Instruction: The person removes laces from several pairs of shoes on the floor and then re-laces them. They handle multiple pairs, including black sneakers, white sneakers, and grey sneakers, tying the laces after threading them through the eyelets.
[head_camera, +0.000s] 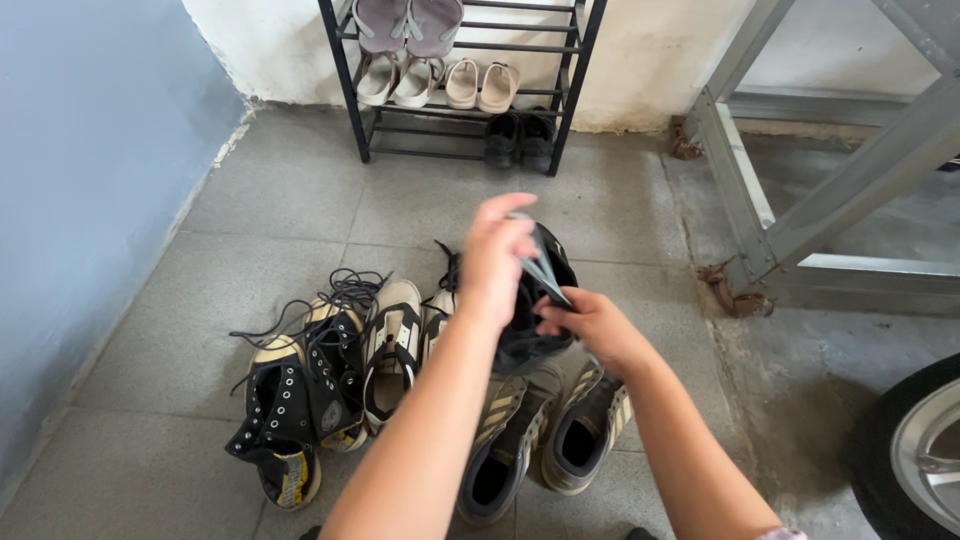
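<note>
A black sneaker (540, 335) is held up in the air in front of me by both hands. My left hand (495, 258) grips its top edge near the tongue. My right hand (590, 325) pinches the side of the shoe lower down. Below them on the grey tiled floor (280, 210) lies a pile of shoes: black high-tops with loose laces (295, 395), a cream and black striped pair (395, 345), and an olive striped pair (545, 440) right under my forearms.
A black metal shoe rack (460, 75) stands against the far wall with sandals, slippers and a black pair. A blue wall (80, 200) runs along the left. A grey metal frame (800, 200) is at the right, and a vehicle tyre (915, 450) at the bottom right.
</note>
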